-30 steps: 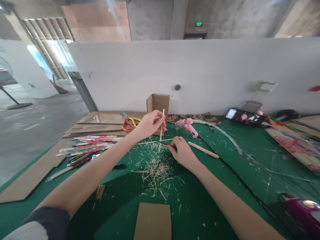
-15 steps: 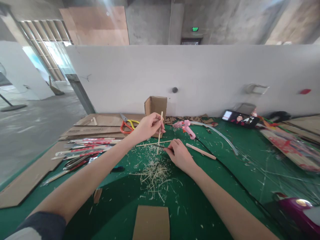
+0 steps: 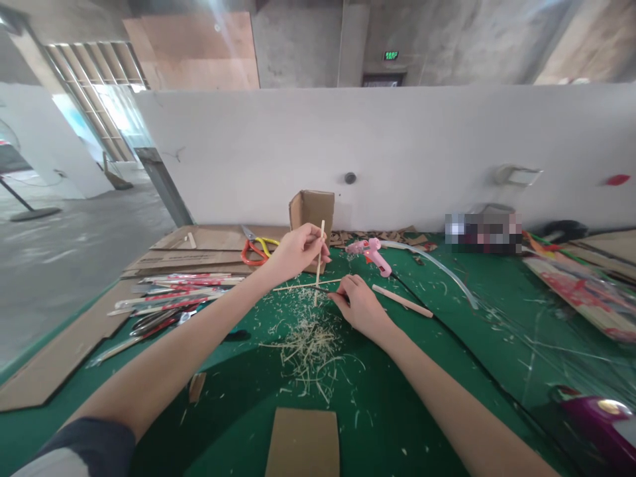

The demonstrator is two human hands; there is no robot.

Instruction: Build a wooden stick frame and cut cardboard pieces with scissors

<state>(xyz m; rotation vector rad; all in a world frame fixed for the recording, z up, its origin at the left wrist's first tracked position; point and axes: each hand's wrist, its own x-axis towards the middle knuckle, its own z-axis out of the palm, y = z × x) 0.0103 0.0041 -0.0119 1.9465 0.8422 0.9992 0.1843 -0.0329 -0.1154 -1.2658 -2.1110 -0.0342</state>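
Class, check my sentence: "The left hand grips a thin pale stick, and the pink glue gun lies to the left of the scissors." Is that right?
Not quite: the pink glue gun lies to the right of the scissors, as the head view shows. The left hand does grip a thin pale stick.

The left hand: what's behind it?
Behind the left hand, which holds a thin stick, stands some folded cardboard, with the white wall beyond. The hand covers part of the cardboard's lower portion, so whatever is there cannot be seen.
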